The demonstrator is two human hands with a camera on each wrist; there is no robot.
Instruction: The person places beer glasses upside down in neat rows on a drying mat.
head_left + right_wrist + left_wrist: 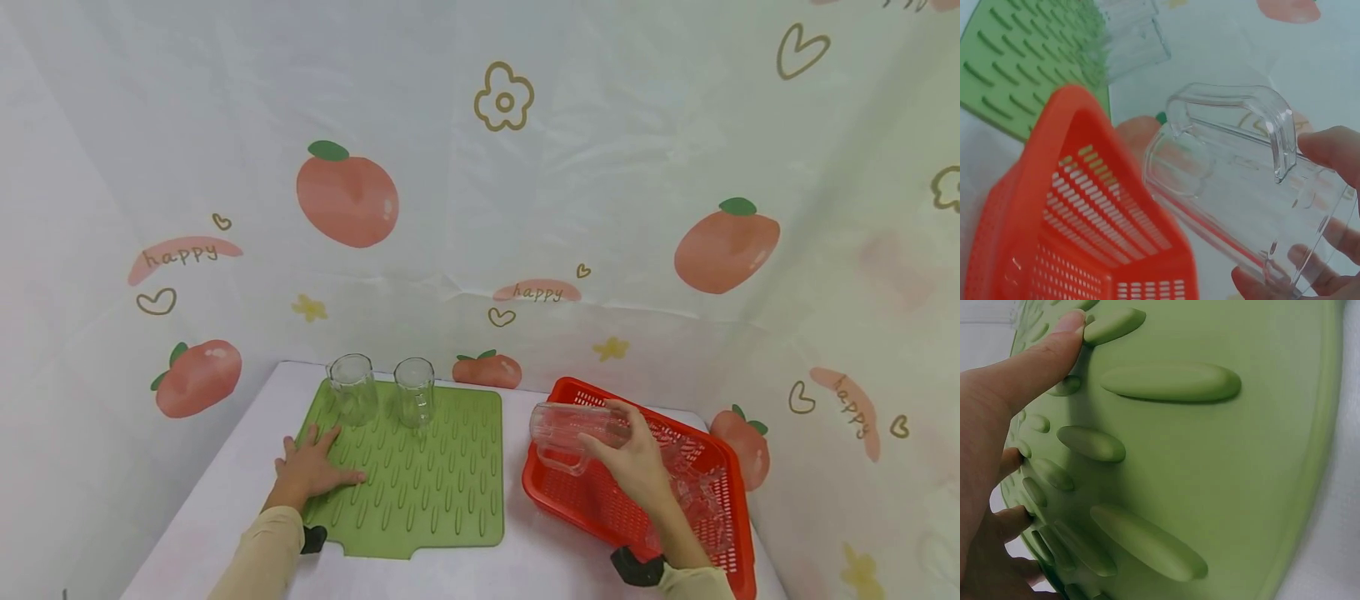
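Note:
My right hand [634, 456] grips a clear glass mug [570, 427] by one end, thumb on one side and fingers on the other. The mug lies sideways in the air above the red basket [549, 496]; its handle hangs downward in the head view. In the right wrist view the same mug [1235, 187] shows its handle toward the camera. My left hand [311, 468] rests with spread fingers on the left part of the green drying mat [450, 517]. On the mat's back part stand two more glass mugs, one at the left [353, 390] and one beside it [415, 393].
Several clear glass pieces [701, 500] lie in the right part of the basket. A white table [517, 567] carries mat and basket. A white printed cloth [450, 167] rises behind and at the sides.

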